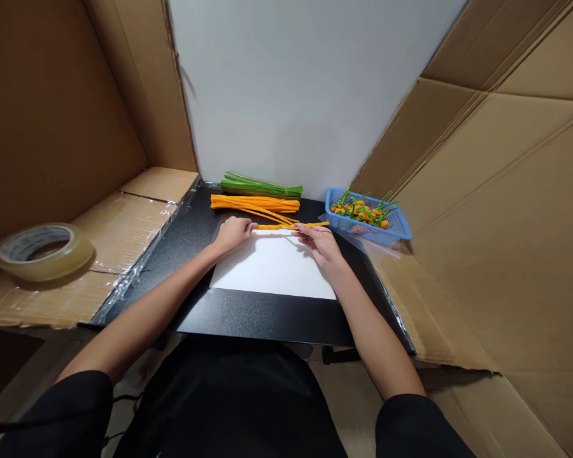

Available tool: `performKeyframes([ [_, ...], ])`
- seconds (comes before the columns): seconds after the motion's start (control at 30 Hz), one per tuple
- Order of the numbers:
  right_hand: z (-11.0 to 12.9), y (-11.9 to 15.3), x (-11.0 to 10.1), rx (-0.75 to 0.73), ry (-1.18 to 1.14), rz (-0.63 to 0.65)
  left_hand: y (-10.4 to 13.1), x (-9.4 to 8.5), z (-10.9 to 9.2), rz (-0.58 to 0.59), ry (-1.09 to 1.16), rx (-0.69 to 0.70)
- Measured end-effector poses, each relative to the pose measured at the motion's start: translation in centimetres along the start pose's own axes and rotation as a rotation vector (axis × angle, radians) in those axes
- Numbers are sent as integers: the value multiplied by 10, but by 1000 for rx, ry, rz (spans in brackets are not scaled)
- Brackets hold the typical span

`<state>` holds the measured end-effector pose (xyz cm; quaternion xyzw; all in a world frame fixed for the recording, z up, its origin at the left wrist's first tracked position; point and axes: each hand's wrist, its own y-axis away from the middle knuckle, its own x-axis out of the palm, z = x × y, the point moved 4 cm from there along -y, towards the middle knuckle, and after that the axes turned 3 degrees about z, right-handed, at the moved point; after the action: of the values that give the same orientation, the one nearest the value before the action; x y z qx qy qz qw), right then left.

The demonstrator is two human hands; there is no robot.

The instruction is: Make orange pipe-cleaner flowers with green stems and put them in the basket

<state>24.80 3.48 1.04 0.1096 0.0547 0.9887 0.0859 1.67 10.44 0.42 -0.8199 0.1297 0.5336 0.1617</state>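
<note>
An orange pipe cleaner, coiled or twisted along its left part, stretches between my hands above the far edge of a white sheet of paper. My left hand pinches its left end. With thumb and fingers, my right hand grips it farther right, and a straight end pokes out past the fingertips. Just beyond my hands lies a bundle of orange pipe cleaners, a few strands fanning toward my right hand. Behind that rests a bundle of green pipe cleaners.
A blue plastic basket with several small orange-and-green pipe cleaner pieces stands at the back right. On the cardboard ledge at left lies a roll of clear tape. Cardboard walls flank the black tabletop, and a white wall rises behind.
</note>
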Motion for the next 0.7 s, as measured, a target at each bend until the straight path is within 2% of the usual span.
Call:
performKeyframes([
  [0.13,0,0,0,-18,26,-1,-1,-3,7,-62,271,-82],
  [0.37,-3,3,6,-16,102,78,-7,10,12,-42,637,-169],
  [0.57,-9,0,3,81,132,64,-10,10,3,147,879,-124],
  [0.7,-18,-5,-1,178,142,79,-3,2,-5,398,1005,36],
])
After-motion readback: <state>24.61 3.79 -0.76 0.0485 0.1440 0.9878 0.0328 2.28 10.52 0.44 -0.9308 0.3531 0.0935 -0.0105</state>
